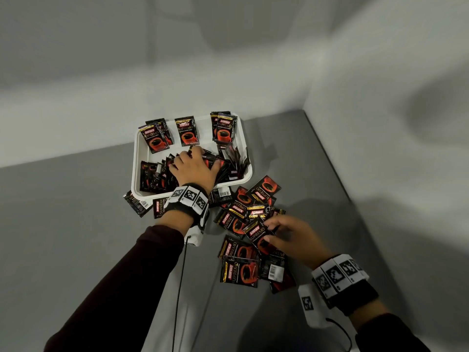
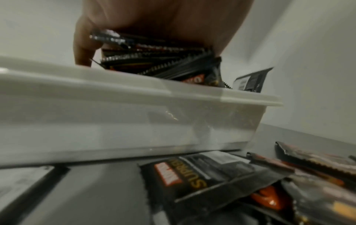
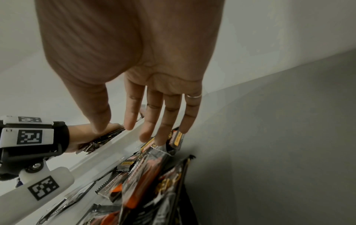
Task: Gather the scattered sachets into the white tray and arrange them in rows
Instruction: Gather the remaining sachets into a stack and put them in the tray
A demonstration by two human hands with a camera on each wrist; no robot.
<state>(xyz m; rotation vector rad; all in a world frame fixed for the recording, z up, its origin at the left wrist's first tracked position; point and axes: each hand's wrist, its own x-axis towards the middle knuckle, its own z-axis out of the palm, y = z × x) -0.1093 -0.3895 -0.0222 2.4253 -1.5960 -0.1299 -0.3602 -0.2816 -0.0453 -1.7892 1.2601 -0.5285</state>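
Note:
The white tray [image 1: 138, 158] sits at the back of the grey table. Black and red coffee sachets stand along its far side in three spots [image 1: 154, 138], [image 1: 187, 132], [image 1: 224, 129]. My left hand [image 1: 193, 166] is inside the tray, fingers curled over a loose stack of sachets [image 2: 154, 60] that it grips from above. In front of the tray lies a scattered pile of sachets [image 1: 243, 217]. My right hand [image 1: 271, 231] hovers over that pile with straight fingers [image 3: 161, 132], their tips touching the top sachet [image 1: 256, 231].
A few sachets [image 1: 137, 203] lie half under the tray's front edge. A black cable [image 1: 181, 275] runs from my left wrist down across the table. Walls close the table [image 1: 76, 224] at the back and right; bare surface lies to the left.

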